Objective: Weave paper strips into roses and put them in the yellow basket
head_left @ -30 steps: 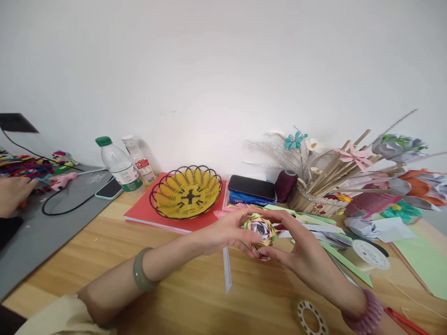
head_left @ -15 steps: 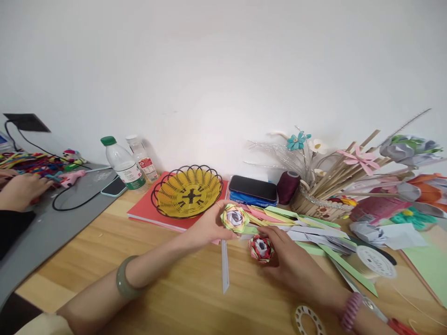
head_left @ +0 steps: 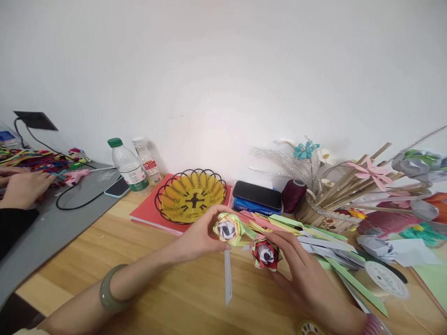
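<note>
A yellow-green paper flower with a pale centre (head_left: 228, 229) is gripped between the thumb and fingers of my left hand (head_left: 200, 235). My right hand (head_left: 296, 265) has its fingers round a red paper flower with a white and dark centre (head_left: 266, 253). The two flowers are side by side above the wooden table (head_left: 188, 284), a small gap between them. Below the yellow-green flower a white paper strip (head_left: 228, 279) points toward me. Many folded paper strips (head_left: 314, 242) lie behind and right of my right hand.
A yellow basket (head_left: 192, 197) rests on red paper (head_left: 143, 207), near two bottles (head_left: 131, 170). Rightward are a phone (head_left: 257, 195), maroon thread (head_left: 293, 195), a flower basket (head_left: 321, 218) and a spool (head_left: 386, 279). Another person's hand (head_left: 28, 188) is at the left.
Both flowers have come slightly lower in view, and the red one has turned to face the camera more. The whole scene has shifted a little as the head moved.
</note>
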### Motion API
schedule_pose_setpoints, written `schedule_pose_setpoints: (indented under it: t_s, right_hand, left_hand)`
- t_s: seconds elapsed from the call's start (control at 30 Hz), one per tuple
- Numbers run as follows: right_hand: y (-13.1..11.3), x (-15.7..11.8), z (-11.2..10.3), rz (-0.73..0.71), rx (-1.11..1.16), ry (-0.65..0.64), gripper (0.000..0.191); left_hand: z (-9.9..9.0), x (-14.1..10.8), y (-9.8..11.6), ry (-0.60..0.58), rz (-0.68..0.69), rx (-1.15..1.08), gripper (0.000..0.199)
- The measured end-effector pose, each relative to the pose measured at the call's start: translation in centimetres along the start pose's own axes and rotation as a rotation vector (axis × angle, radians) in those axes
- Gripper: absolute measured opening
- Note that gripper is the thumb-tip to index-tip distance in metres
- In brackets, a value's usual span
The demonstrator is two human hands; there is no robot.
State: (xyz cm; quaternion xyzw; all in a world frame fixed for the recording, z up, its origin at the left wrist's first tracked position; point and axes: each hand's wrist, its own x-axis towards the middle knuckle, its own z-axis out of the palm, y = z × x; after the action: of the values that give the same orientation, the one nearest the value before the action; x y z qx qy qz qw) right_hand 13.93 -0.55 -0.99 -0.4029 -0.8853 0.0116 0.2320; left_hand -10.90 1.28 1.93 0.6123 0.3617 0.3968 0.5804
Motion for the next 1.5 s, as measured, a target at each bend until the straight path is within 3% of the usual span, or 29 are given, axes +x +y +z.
schedule_pose_setpoints:
  t_s: [0.13, 0.3, 0.4, 0.53, 0.7, 0.83, 0.97, 1.07, 1.17, 1.3, 1.33, 1.37, 1.4, 1.5]
  right_hand:
    - [-0.5, 1.2, -0.4, -0.029, 0.014, 0.076, 0.052]
    - [-2.4, 4.7, -1.1, 0.047, 0.228, 0.11, 0.042]
    - [-3.2, 8.1, -0.6, 0.054, 0.381, 0.058, 0.031]
    - [-3.1, 14.0, 1.5, 0.027, 0.247, 0.0, 0.029]
    - [-2.3, 20.0, 5.0, 0.019, 0.075, -0.074, 0.027]
    - [-1.9, 21.6, 7.1, 0.01, -0.022, -0.154, 0.031]
    - [-1.7, 21.9, 7.2, 0.019, -0.029, -0.183, 0.032]
    - [-1.6, 21.6, 5.4, 0.034, 0.029, -0.159, 0.042]
    - [-1.3, 19.6, 1.9, 0.059, 0.125, -0.126, 0.042]
    - [0.9, 13.4, -2.2, 0.15, 0.224, -0.171, 0.033]
    - [1.9, 11.4, -2.6, 0.196, 0.202, -0.209, 0.034]
    - [2.9, 9.4, -2.7, 0.254, 0.146, -0.24, 0.034]
    - [4.1, 7.4, -2.6, 0.282, 0.082, -0.251, 0.034]
    - [7.2, 2.3, -1.4, 0.307, -0.065, -0.207, 0.038]
  left_hand:
    - [-1.1, -0.7, 0.6, 0.046, 0.007, 0.135, 0.058]
    - [-3.3, -1.5, 2.2, 0.139, 0.152, 0.579, 0.047]
    - [-5.9, -1.1, 2.6, 0.203, 0.197, 0.807, 0.05]
    - [-10.7, 1.1, 2.7, 0.198, 0.104, 1.167, 0.052]
    - [-15.1, 4.4, 2.3, 0.109, 0.038, 1.28, 0.05]
    - [-16.2, 5.5, 1.3, 0.07, 0.04, 1.356, 0.053]
    - [-16.6, 5.6, 0.6, 0.098, 0.053, 1.4, 0.065]
    - [-17.1, 5.2, 1.2, 0.158, 0.09, 1.376, 0.064]
    - [-17.3, 4.2, 2.6, 0.349, 0.17, 1.314, 0.044]
    - [-15.4, 1.9, 4.3, 0.667, 0.281, 1.172, 0.035]
    - [-14.3, 1.3, 4.3, 0.737, 0.376, 1.036, 0.029]
    - [-13.0, 0.7, 4.1, 0.735, 0.473, 0.941, 0.024]
    - [-11.5, 0.2, 3.7, 0.64, 0.558, 0.899, 0.024]
    - [-6.4, -0.7, 1.3, 0.088, 0.778, 1.02, 0.025]
